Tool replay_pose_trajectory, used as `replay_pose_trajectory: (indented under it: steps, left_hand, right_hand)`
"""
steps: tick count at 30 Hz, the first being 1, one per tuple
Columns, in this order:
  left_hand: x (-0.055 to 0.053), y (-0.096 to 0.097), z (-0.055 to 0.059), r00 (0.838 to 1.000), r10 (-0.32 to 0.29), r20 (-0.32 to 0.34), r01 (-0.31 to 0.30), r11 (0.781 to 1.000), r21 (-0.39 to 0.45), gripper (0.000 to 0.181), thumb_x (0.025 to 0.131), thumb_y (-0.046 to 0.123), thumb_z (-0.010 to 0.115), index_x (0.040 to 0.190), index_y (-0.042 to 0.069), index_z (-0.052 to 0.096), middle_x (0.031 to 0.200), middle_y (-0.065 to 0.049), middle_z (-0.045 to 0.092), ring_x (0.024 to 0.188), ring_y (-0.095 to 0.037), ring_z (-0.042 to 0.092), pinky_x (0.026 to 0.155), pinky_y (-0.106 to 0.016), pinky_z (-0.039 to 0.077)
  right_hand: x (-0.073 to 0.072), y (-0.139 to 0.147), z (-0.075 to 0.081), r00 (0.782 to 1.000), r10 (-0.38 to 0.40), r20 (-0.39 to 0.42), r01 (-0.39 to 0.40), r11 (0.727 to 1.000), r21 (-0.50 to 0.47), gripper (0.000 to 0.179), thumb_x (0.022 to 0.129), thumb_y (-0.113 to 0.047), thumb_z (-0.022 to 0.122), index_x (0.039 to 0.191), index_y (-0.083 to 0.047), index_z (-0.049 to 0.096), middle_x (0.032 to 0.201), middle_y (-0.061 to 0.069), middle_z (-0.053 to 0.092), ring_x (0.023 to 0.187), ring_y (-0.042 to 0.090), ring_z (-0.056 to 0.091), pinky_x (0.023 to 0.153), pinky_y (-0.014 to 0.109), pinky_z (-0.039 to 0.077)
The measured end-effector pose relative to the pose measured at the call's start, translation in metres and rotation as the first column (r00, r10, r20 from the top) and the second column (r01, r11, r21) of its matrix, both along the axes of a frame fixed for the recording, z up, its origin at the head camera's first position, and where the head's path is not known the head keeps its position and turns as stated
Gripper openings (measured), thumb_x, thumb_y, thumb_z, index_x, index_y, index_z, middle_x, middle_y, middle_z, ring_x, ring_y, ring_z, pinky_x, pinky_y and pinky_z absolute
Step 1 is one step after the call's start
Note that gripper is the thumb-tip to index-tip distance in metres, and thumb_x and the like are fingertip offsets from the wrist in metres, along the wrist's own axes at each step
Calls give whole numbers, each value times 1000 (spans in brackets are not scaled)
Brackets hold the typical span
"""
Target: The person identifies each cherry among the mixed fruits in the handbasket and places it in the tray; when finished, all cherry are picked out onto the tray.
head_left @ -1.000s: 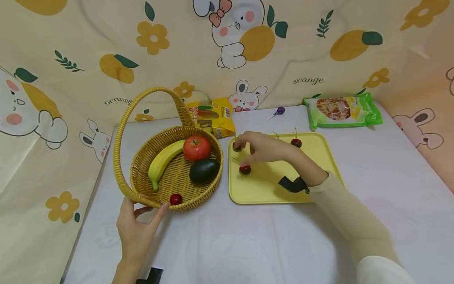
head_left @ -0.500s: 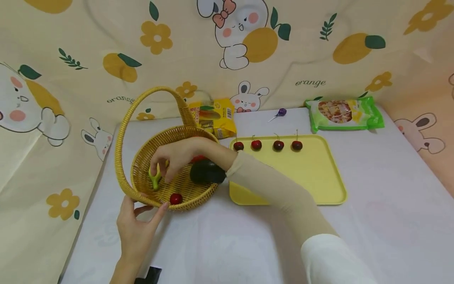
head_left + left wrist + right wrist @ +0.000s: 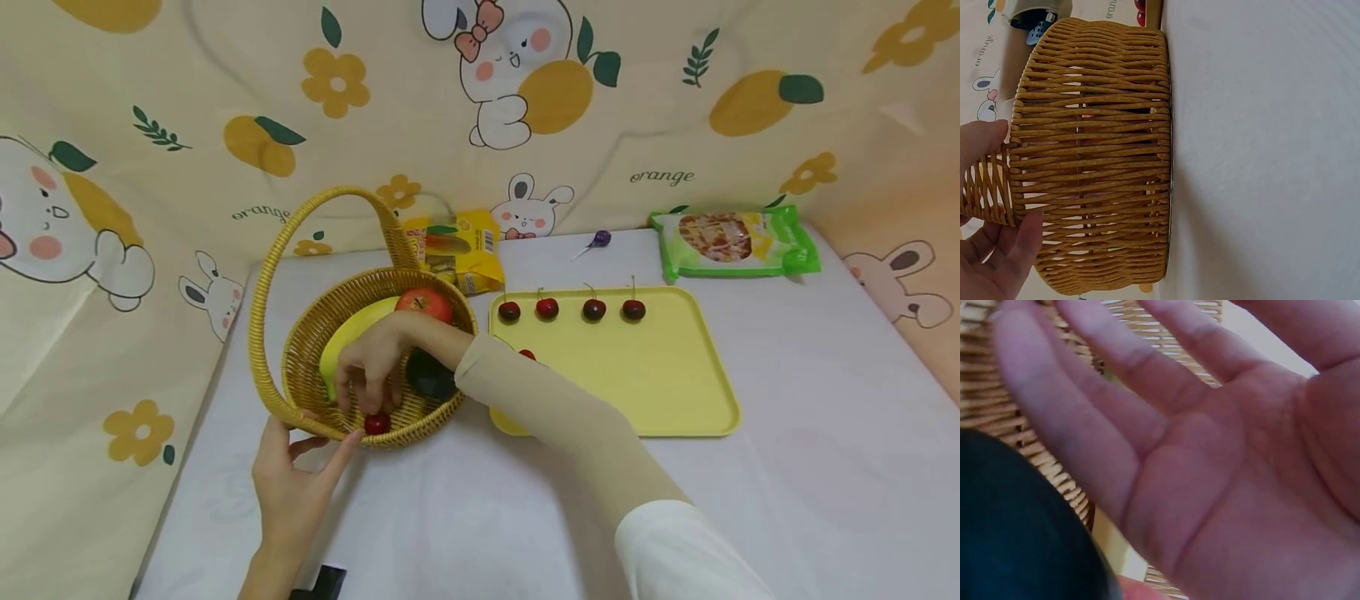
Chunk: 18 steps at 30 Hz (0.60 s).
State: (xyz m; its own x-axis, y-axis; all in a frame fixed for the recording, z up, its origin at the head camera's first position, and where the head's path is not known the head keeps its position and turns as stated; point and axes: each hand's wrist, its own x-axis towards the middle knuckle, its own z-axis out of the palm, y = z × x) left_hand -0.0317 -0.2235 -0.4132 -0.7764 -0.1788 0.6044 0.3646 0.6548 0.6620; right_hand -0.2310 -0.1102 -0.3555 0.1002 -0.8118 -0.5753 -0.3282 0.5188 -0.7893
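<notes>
A golden woven basket [image 3: 300, 346] with a tall arched handle stands on the table. My left hand [image 3: 296, 479] pinches its near rim at the handle's foot, thumb and fingers on either side, as the left wrist view also shows. My right hand [image 3: 375, 354] reaches down inside the basket. Its fingertips are at a red cherry [image 3: 377, 423] near the front wall; in the right wrist view the fingers look loosely extended and their tips are cut off. Around that hand lie a banana [image 3: 352, 333], a red apple [image 3: 426, 305] and a dark green avocado [image 3: 429, 375].
A yellow tray [image 3: 637, 375] sits to the right, with several stemmed cherries [image 3: 594, 310] along its far edge. Another cherry [image 3: 527, 355] there is partly hidden by my sleeve. Behind are a yellow snack bag [image 3: 468, 250], a purple lollipop [image 3: 600, 239] and a green packet [image 3: 738, 242].
My right hand has left a cherry on the tray, crossed left over the basket, and lowered to the cherry inside. My left hand stays on the rim.
</notes>
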Motion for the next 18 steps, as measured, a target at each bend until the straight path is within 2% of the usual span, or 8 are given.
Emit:
replay_pose_trajectory:
  steps: [3, 8, 13, 18]
  left_hand:
    - [-1, -2, -5, 1000, -4, 2, 4, 1000, 0, 65, 58, -12, 91, 114, -6, 57, 102, -4, 58, 95, -13, 58, 72, -9, 53]
    - [-1, -2, -6, 1000, 2, 0, -2, 1000, -5, 67, 57, -12, 91, 115, -7, 57, 102, -6, 59, 94, -17, 58, 72, -9, 52]
    - [-1, -2, -7, 1000, 7, -3, -7, 1000, -10, 68, 56, -14, 90, 115, -8, 57, 102, -10, 59, 93, -16, 58, 72, -8, 52]
    - [-2, -2, -6, 1000, 8, -5, -8, 1000, -8, 65, 56, -15, 90, 111, -8, 56, 99, -10, 57, 93, -13, 57, 71, -8, 52]
  right_hand:
    - [-2, 2, -4, 998, -2, 60, 1, 1000, 26, 42, 93, 2, 65, 135, -1, 56, 113, 13, 66, 100, 32, 67, 89, 41, 58]
    - [-3, 3, -11, 991, 9, 134, -11, 1000, 16, 41, 90, 7, 67, 130, 0, 60, 117, 13, 65, 99, 25, 67, 88, 40, 59]
    - [-4, 2, -13, 991, 49, 128, -51, 999, 8, 31, 88, 5, 71, 118, 0, 67, 108, 11, 66, 93, 24, 68, 84, 37, 60]
    - [1, -1, -8, 992, 93, 89, -94, 996, 9, 20, 87, -1, 75, 106, -2, 70, 96, 11, 69, 83, 23, 70, 79, 35, 61]
